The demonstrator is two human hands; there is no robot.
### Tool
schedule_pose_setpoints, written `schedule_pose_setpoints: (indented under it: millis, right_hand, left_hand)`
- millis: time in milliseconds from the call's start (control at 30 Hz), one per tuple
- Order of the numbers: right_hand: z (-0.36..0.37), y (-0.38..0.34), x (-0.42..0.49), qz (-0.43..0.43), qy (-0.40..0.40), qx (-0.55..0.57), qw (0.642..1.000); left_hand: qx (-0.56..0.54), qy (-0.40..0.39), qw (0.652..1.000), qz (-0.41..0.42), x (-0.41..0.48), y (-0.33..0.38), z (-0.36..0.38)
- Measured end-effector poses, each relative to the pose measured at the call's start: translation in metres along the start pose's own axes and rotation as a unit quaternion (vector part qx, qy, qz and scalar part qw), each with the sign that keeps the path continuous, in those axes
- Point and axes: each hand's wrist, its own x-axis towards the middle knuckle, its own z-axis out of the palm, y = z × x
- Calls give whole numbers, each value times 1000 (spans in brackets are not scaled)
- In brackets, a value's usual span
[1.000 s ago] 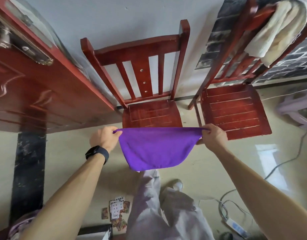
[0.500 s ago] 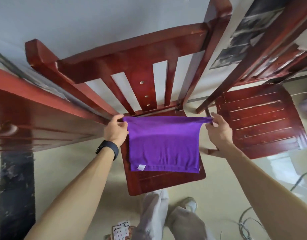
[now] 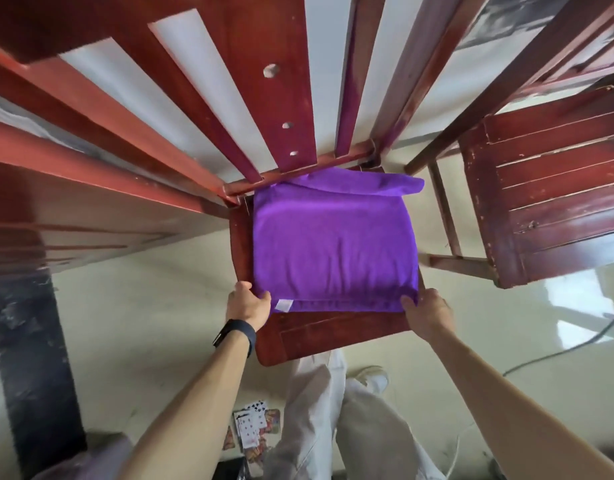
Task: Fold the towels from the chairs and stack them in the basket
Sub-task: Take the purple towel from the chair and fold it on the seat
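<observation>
Two hands low in the frame: left hand [image 3: 248, 304] pinching the near left corner of the purple towel [image 3: 333, 244], fingers curled onto its edge; right hand [image 3: 425, 315] gripping the near right corner likewise. Towel lying flat at centre frame on the seat of the near chair [image 3: 333, 336], far edge bunched against the backrest. Probably light, soft and limp, not slippery; best taken at the corners, as here, to keep the edges aligned. One towel in view. Two red wooden chairs, the second chair [image 3: 555, 209] at right of frame. No basket visible.
</observation>
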Motion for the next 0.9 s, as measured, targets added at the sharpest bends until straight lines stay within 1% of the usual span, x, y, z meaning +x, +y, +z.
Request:
schedule_pose_setpoints:
  millis: [100,267,400,467,533,600,633,667,800,900]
  right_hand:
    - [10,4,15,1,32,24,999]
    - [15,9,21,-16,68,36,997]
    - [12,7,12,-23,89,38,995]
    - [9,6,5,-20,102,49,993]
    - [3,6,-3,-17,110,91,990]
    - [-3,6,-13,-20,124,142,982]
    - [-5,8,-17,-22,132,159,978]
    - [-5,12,-21,-25,137,171,975]
    - [8,27,-25,-17,121,163,979]
    - [20,33,-15,7,108,153,982]
  left_hand:
    - [0,33,999,9,10,-9,9]
    - [19,47,998,39,14,-6,14]
    - [-18,68,997,33,6,1,10]
    - [-41,74,996,16,1,1,6]
    - [-116,67,991,-12,-3,-2,0]
    - [-235,40,971,-37,-8,-8,-6]
    - [-272,33,961,-47,-10,-13,-8]
    - [-286,33,957,-48,-11,-19,-10]
    - [-266,24,962,-56,-18,-35,-5]
    - [-192,24,980,-49,-18,-35,7]
